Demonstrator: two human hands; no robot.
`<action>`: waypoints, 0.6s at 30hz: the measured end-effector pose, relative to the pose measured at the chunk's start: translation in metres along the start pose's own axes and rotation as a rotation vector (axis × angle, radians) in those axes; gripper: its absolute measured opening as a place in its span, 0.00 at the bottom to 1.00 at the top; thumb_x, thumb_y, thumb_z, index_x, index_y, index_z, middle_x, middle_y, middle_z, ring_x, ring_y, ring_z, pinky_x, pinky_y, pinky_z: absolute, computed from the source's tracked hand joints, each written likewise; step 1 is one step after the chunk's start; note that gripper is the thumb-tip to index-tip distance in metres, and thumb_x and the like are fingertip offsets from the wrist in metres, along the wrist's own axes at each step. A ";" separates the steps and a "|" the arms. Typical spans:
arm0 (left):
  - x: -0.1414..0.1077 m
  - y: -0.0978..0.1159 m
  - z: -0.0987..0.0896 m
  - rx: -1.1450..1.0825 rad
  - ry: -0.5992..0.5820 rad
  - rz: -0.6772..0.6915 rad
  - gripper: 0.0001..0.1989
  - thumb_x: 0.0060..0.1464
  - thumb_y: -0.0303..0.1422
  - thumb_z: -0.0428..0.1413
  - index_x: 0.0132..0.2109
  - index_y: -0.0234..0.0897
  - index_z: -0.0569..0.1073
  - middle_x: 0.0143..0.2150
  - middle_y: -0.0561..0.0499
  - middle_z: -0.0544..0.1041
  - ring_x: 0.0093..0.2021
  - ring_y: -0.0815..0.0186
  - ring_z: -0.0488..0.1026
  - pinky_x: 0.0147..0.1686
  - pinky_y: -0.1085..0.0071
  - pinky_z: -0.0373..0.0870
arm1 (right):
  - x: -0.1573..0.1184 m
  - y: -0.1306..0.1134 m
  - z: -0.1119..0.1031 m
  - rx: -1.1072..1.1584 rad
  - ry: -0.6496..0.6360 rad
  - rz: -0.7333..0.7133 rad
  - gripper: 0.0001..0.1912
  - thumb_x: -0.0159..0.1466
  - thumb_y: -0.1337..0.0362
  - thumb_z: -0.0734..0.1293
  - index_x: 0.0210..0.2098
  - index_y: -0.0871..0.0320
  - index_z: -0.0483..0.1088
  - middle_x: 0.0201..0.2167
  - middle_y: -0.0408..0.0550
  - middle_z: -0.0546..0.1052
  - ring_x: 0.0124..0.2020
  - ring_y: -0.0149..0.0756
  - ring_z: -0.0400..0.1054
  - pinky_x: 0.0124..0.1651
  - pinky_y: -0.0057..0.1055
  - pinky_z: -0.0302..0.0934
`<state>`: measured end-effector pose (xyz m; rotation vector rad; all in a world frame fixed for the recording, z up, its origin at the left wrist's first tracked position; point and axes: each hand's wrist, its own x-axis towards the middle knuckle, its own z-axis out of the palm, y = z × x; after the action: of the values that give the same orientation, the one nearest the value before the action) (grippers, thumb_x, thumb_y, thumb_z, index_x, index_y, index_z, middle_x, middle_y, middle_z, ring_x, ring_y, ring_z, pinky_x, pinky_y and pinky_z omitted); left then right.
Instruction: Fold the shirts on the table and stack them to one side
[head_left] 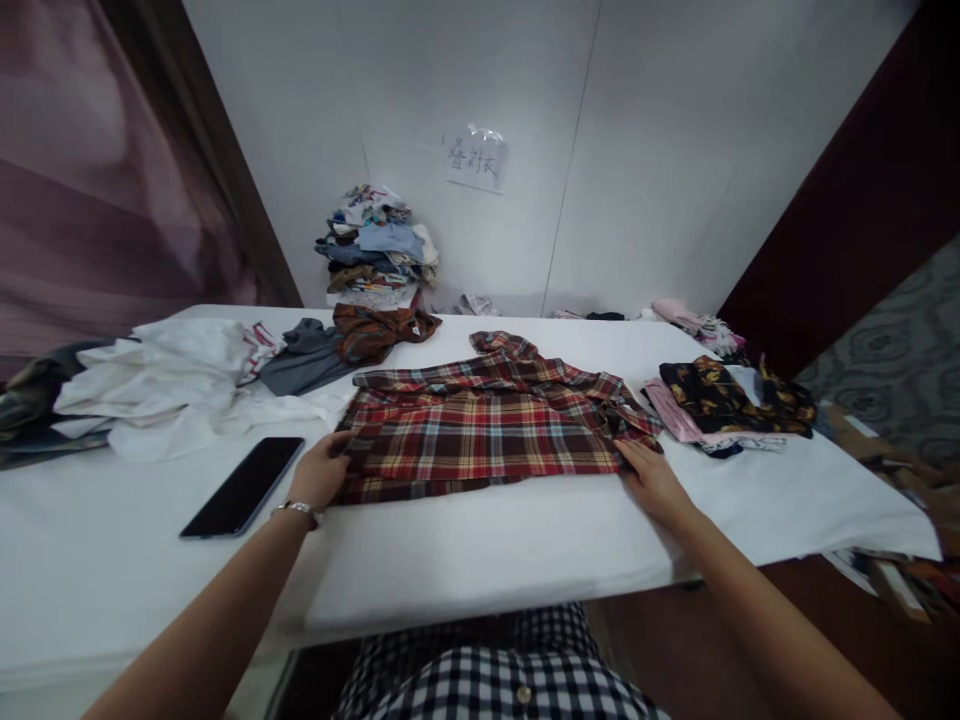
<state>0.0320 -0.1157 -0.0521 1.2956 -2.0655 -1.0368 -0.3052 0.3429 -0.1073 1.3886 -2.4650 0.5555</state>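
Note:
A red, brown and yellow plaid shirt (480,435) lies sideways across the white table, its near part smooth and its far side rumpled. My left hand (321,470), with a bracelet at the wrist, is closed on the shirt's left end, thumb and fingers pinching the edge. At the near right corner, my right hand (651,482) has its fingers over the cloth and grips the edge; its thumb is partly hidden. Beyond the middle of the shirt, a bunched part of the same plaid cloth sticks up toward the wall.
Left of my left hand lies a black phone (244,487). White garments (172,385), a grey garment (304,360) and a brown one (379,330) lie behind it. A tall clothes pile (379,245) stands at the wall. Folded clothes (731,400) are stacked at right.

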 end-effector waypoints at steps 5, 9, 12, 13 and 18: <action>-0.024 0.018 -0.001 0.213 -0.058 0.466 0.20 0.47 0.40 0.56 0.48 0.42 0.74 0.60 0.43 0.69 0.60 0.49 0.64 0.60 0.55 0.59 | 0.001 0.003 -0.001 -0.151 0.003 0.028 0.28 0.59 0.69 0.58 0.59 0.57 0.65 0.55 0.56 0.72 0.57 0.49 0.64 0.58 0.51 0.58; -0.038 0.013 0.010 0.410 -0.348 0.719 0.24 0.44 0.46 0.60 0.50 0.49 0.75 0.61 0.47 0.69 0.63 0.48 0.60 0.63 0.49 0.48 | 0.009 0.002 -0.004 -0.164 -0.041 0.020 0.28 0.58 0.71 0.59 0.58 0.58 0.66 0.53 0.56 0.73 0.53 0.46 0.67 0.55 0.47 0.61; -0.037 0.008 0.019 0.491 -0.355 0.782 0.15 0.50 0.42 0.57 0.46 0.49 0.77 0.53 0.47 0.76 0.57 0.51 0.68 0.62 0.46 0.46 | 0.018 0.004 -0.009 -0.162 -0.103 0.007 0.27 0.56 0.73 0.58 0.55 0.61 0.69 0.51 0.58 0.74 0.50 0.45 0.69 0.52 0.42 0.64; -0.035 0.009 0.022 0.511 -0.330 0.813 0.12 0.53 0.41 0.54 0.43 0.47 0.77 0.49 0.47 0.78 0.53 0.53 0.71 0.62 0.46 0.47 | 0.021 0.005 -0.012 -0.164 -0.112 0.009 0.27 0.56 0.74 0.58 0.54 0.61 0.70 0.49 0.58 0.75 0.49 0.44 0.70 0.51 0.41 0.65; -0.036 0.027 0.020 0.627 -0.210 0.991 0.15 0.61 0.35 0.44 0.33 0.39 0.73 0.33 0.50 0.78 0.38 0.62 0.75 0.60 0.50 0.52 | 0.023 0.022 -0.041 -0.158 -0.015 0.002 0.26 0.53 0.77 0.58 0.47 0.56 0.75 0.47 0.52 0.77 0.45 0.42 0.72 0.47 0.35 0.67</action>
<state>0.0187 -0.0694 -0.0428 0.2111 -2.8037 -0.0684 -0.3340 0.3543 -0.0655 1.3329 -2.4623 0.3439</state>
